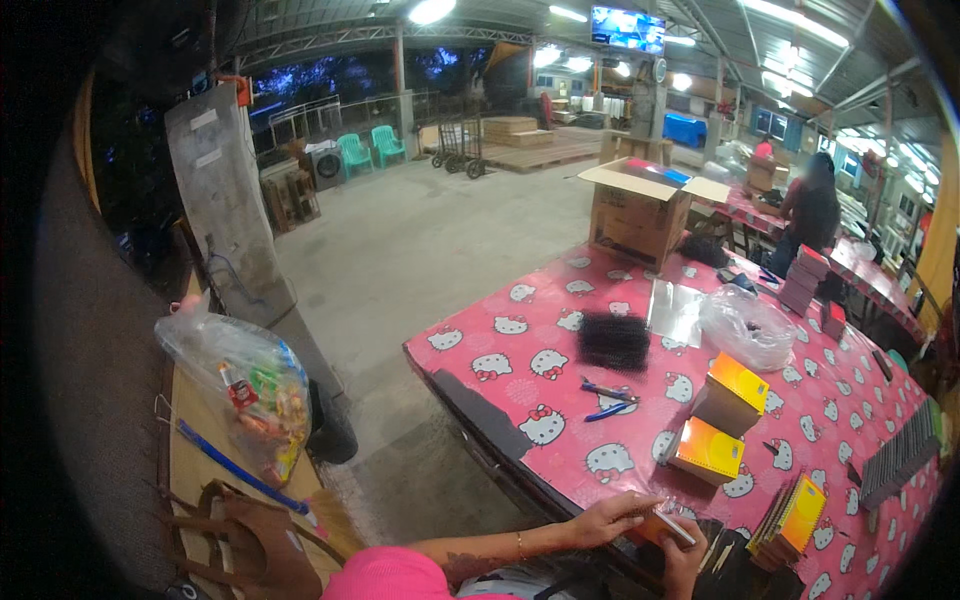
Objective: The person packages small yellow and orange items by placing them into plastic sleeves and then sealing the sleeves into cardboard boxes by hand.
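Near the table's front edge my right hand grips a small notebook that shows an orange-brown face and a pale edge. My left hand is closed at the same notebook's left side, its fingertips on the top. The pages' details are too small to tell. To the right of my hands lies a leaning row of yellow-orange spiral notebooks. Farther off stand two more piles, a nearer notebook stack and a farther notebook stack. Pens lie ahead of my left hand.
The table has a pink patterned cover. On it are a black bundle, a clear plastic bag, an open carton and a dark stack. A bag of snacks sits left. Another person works farther back.
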Tool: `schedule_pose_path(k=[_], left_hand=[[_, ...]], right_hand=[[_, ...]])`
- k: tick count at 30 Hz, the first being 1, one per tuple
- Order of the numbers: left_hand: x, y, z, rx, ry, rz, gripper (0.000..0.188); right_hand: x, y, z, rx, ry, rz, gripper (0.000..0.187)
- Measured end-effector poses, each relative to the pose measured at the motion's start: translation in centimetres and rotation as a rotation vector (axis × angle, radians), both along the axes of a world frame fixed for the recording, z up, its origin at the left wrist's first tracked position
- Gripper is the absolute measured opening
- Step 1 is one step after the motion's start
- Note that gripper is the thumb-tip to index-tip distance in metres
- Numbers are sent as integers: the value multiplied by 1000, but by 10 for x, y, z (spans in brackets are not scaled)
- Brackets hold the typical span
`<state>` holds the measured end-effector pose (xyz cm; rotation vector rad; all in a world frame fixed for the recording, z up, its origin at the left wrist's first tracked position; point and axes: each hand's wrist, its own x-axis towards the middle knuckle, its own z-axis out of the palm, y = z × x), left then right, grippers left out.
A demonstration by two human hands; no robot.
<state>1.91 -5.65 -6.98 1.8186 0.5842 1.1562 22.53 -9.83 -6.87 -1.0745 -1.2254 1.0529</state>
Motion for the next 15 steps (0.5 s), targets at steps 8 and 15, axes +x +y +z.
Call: schedule_pose_path(k=[8, 15], left_hand=[[3, -4, -6, -28, 84, 65, 46], [5, -5, -4, 23, 41, 92, 47]], right_hand=[[8, 3, -7, 8, 19, 53, 25], [8, 3, -8, 0, 77, 83, 23]])
